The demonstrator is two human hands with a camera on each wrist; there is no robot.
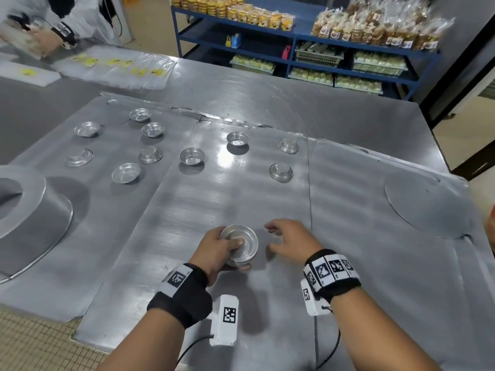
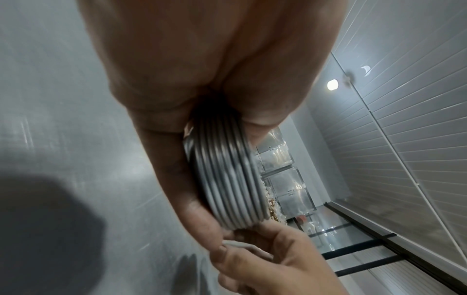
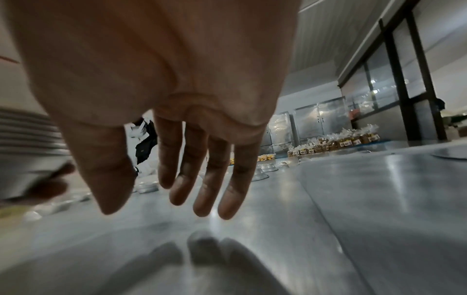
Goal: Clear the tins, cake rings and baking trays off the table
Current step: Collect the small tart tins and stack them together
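My left hand (image 1: pixel 237 255) grips a stack of small round tins (image 1: pixel 246 241) just above the middle baking tray (image 1: pixel 241 199), thumb inside the top tin. In the left wrist view the nested stack (image 2: pixel 227 171) lies between thumb and fingers (image 2: pixel 177 159). My right hand (image 1: pixel 270 236) hovers open just right of the stack, holding nothing; its fingers (image 3: pixel 202 175) hang spread above the tray. Several loose tins sit further back, such as one (image 1: pixel 192 156) mid-table and one (image 1: pixel 281 171) to its right. A large cake pan (image 1: pixel 26 210) lies upside down at the left.
Overlapping flat trays cover the steel table; a round flat disc (image 1: pixel 426 207) lies on the right tray. Another person (image 1: pixel 53 36) works at the far left by plastic bags (image 1: pixel 115 66). A blue shelf (image 1: pixel 294 41) of packed goods stands behind. Tiled floor (image 1: pixel 32 344) shows near left.
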